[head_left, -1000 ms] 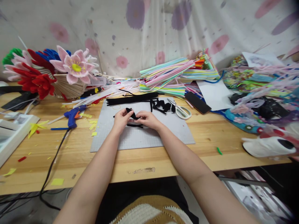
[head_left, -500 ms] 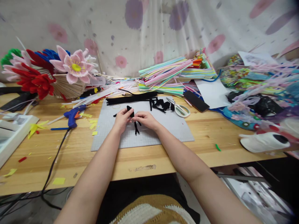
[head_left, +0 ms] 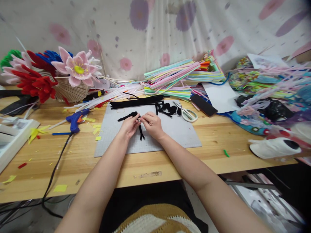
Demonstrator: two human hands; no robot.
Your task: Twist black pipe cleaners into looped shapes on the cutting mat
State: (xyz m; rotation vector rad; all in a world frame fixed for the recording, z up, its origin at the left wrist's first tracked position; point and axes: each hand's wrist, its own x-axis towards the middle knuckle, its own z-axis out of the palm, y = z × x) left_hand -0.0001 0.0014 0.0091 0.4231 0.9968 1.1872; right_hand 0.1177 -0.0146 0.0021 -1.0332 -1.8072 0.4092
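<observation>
My left hand (head_left: 130,126) and my right hand (head_left: 152,125) meet above a grey cutting mat (head_left: 179,137). Their fingertips pinch a small black pipe cleaner piece (head_left: 139,118), mostly hidden by the fingers. Black fuzzy ends (head_left: 141,133) show below, between the two hands; I cannot tell whether they belong to the held piece. Just past my left hand is a short black bundle of stems (head_left: 127,116). Farther back lie long black pipe cleaners (head_left: 136,102) and curled black pieces (head_left: 167,108), with scissors (head_left: 189,114) to their right.
A blue glue gun (head_left: 75,120) with a black cord lies on the wooden table (head_left: 206,158) at left, among yellow scraps. Fuzzy flowers (head_left: 79,69) stand behind it. Bundles of pastel pipe cleaners (head_left: 170,76), a dark phone-like slab (head_left: 204,105) and a white bottle-like object (head_left: 274,148) occupy the back and right.
The black piece that stuck up from my left fingertips is now mostly covered. My right fingers have curled in closer to my left hand, and more of the bundle behind it shows.
</observation>
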